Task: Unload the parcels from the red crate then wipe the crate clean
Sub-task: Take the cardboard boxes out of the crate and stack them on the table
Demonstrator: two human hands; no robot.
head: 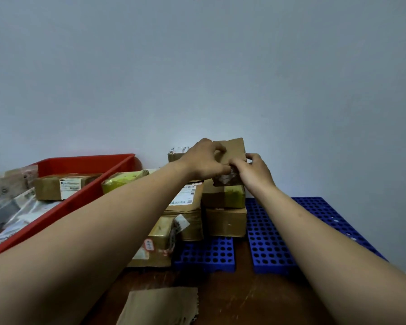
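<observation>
While both bare arms reach forward, the left hand point(205, 161) and the right hand point(256, 173) together hold a small brown cardboard parcel point(233, 148) at the top of a stack of taped cardboard boxes point(225, 221). The left hand's fingers curl over the parcel's upper left edge, with the thumb pressed on its near face. The right hand's fingers wrap round the right edge while its thumb pinches a crumpled patch of clear tape low on the front. Whether the parcel's underside touches the box below cannot be told.

At nine o'clock from the stack sits the red plastic crate point(85, 165), its long near rim running from seven o'clock up toward the boxes. Inside it lie a brown carton with a white shipping label point(49, 186) and, further toward nine o'clock, several grey and clear plastic mailer bags point(7, 198). A yellow-taped parcel point(122, 180) shows at the crate's right end, just beside the left forearm; whether it lies inside the crate or outside it cannot be told.

Under the stack, and stretching toward four o'clock, lie blue perforated plastic pallet tiles point(267, 231), which rest on a dark brown wooden surface point(232, 296). At six o'clock, near the frame's bottom edge, a flat torn piece of cardboard point(162, 306) lies on that surface. From twelve o'clock downward a plain pale grey wall point(220, 66) rises behind the boxes.
</observation>
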